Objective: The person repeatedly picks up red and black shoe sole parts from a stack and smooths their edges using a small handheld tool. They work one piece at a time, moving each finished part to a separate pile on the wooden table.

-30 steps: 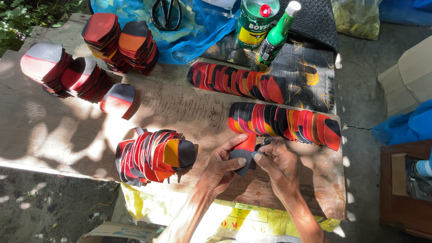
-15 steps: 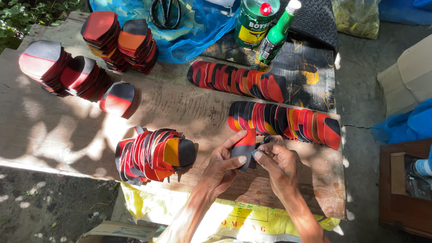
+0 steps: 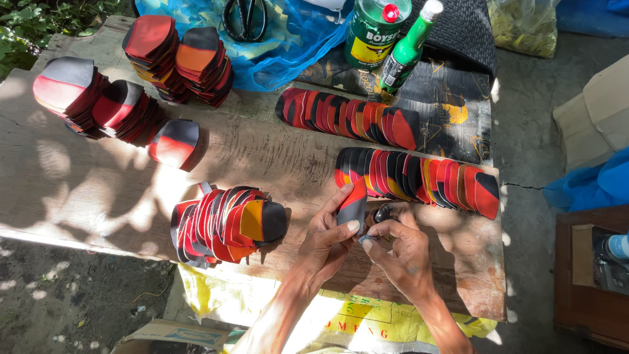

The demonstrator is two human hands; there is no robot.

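My left hand point(image 3: 325, 244) holds a small red-and-black leather piece point(image 3: 354, 203) upright over the wooden table point(image 3: 98, 190). My right hand point(image 3: 403, 252) pinches a small dark brush-like tool point(image 3: 381, 214) against the lower edge of that piece. Just behind the hands lies an overlapping row of red, black and orange pieces point(image 3: 419, 178). A second such row point(image 3: 350, 117) lies farther back. To the left of my left hand sits a fanned bundle of similar pieces point(image 3: 226, 223).
Several stacks of red-and-black pieces point(image 3: 98, 98) stand at the table's left and back left. A green can point(image 3: 375, 29), a green bottle point(image 3: 407, 49), scissors point(image 3: 244, 16) on blue plastic point(image 3: 295, 46) sit at the back. Boxes and a brown crate point(image 3: 583, 275) stand right.
Both hands have stayed in place over the table's front edge; the held piece has tilted slightly more upright and the right hand's fingers have shifted a little against it.
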